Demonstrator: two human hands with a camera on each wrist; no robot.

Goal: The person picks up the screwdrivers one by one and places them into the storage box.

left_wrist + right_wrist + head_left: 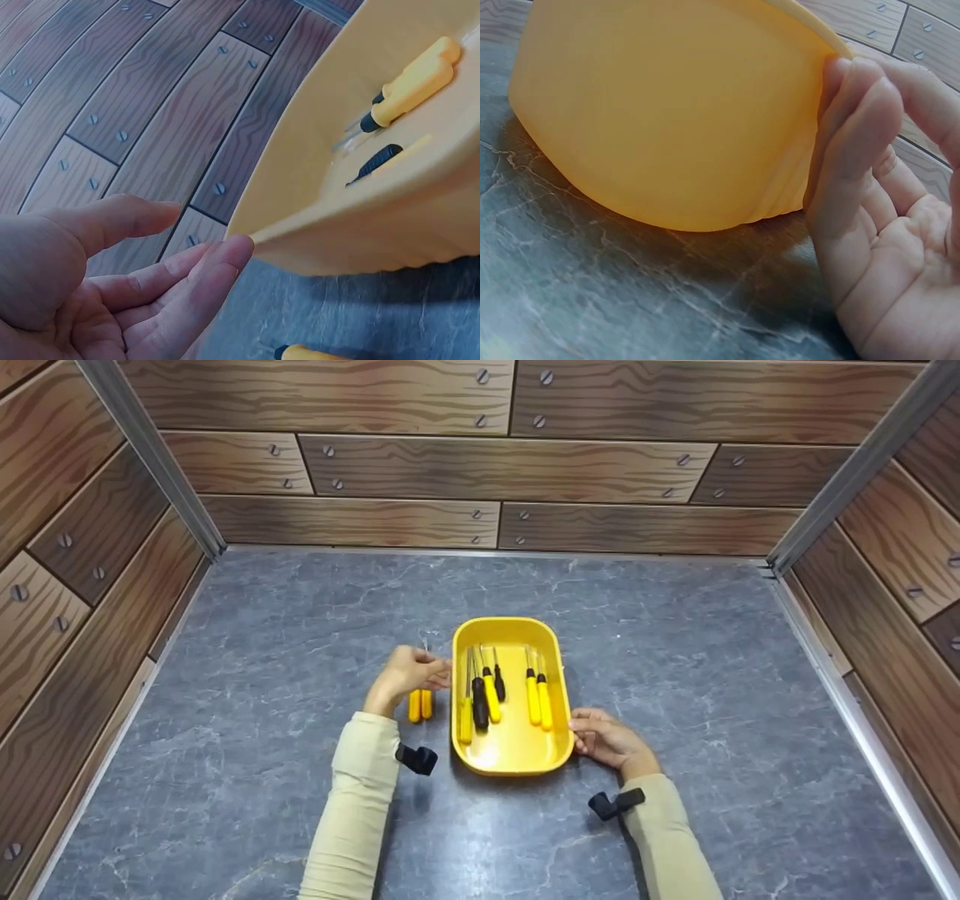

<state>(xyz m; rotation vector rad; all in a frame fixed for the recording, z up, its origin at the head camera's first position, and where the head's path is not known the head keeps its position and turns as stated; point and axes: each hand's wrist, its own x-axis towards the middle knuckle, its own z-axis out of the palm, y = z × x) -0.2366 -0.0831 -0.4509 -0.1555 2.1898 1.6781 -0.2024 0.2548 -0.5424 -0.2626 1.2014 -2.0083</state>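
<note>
A yellow tray (514, 754) stands on the grey marbled surface. On its left side lie screwdrivers with yellow handles and a large black-handled screwdriver (480, 705); a small black-handled one (499, 684) is nearby. Two yellow-handled screwdrivers (539, 701) lie on the right side. My left hand (409, 671) is at the tray's left rim, thumb apart from the fingers (217, 274), which reach the rim or nearly so. My right hand (611, 741) touches the tray's right outer wall with extended fingers (855, 142). Below my left hand, outside the tray, are two yellow handles (420, 706), their tips partly hidden.
Wood-patterned walls (405, 469) enclose the surface (712, 660) at the back and both sides. Metal strips (862, 750) run along the edges. Each sleeved wrist carries a black camera mount (417, 759).
</note>
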